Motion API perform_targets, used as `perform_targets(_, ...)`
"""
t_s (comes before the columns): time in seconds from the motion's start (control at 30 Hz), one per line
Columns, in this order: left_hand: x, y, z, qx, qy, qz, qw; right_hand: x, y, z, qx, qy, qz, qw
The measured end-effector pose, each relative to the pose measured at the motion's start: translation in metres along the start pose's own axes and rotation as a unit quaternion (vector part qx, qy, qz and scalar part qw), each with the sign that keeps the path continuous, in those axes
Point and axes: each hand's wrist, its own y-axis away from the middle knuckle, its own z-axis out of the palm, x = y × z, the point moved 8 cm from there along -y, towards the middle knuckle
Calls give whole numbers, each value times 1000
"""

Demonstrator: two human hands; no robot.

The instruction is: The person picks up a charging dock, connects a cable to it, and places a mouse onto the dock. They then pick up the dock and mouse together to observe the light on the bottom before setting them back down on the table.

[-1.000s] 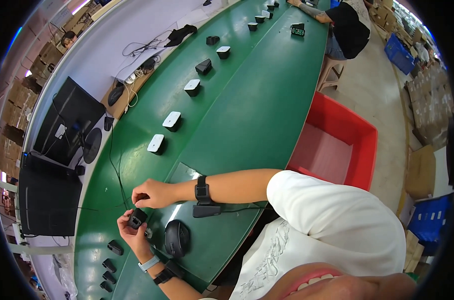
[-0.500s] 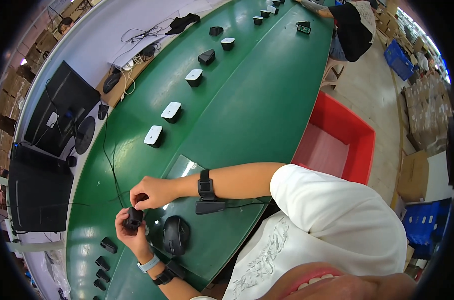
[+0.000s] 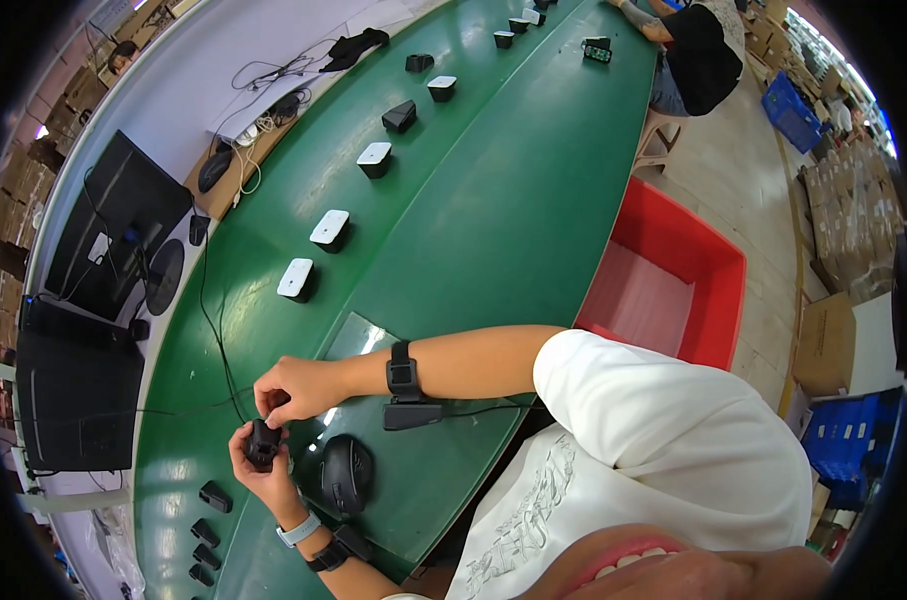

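Left hand (image 3: 256, 468) cups small black part (image 3: 263, 442); right hand (image 3: 291, 388) pinches its top. Likely light, rigid; grip the sides.

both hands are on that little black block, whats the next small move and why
Probably press or seat it: the left hand cups the small black plastic block from below while the right hand pinches its top, above the green table, so a fingertip push looks likeliest.
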Motion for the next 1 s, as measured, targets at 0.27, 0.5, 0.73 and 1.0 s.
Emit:
perform_targets(0.27,-3,0,-1,-8,-3,-19,1000,1,-1,3,-29,24,4,999)
perform_targets(0.5,-6,-3,-3,-12,-6,9,1000,2,0,5,-44,33,-3,998)
perform_targets(0.73,-7,-2,-5,-6,-7,-5,1000,-3,-1,3,-28,39,-31,998)
perform_targets(1.0,2,-5,5,-15,-73,49,996,-2,-2,-1,1,49,-16,999)
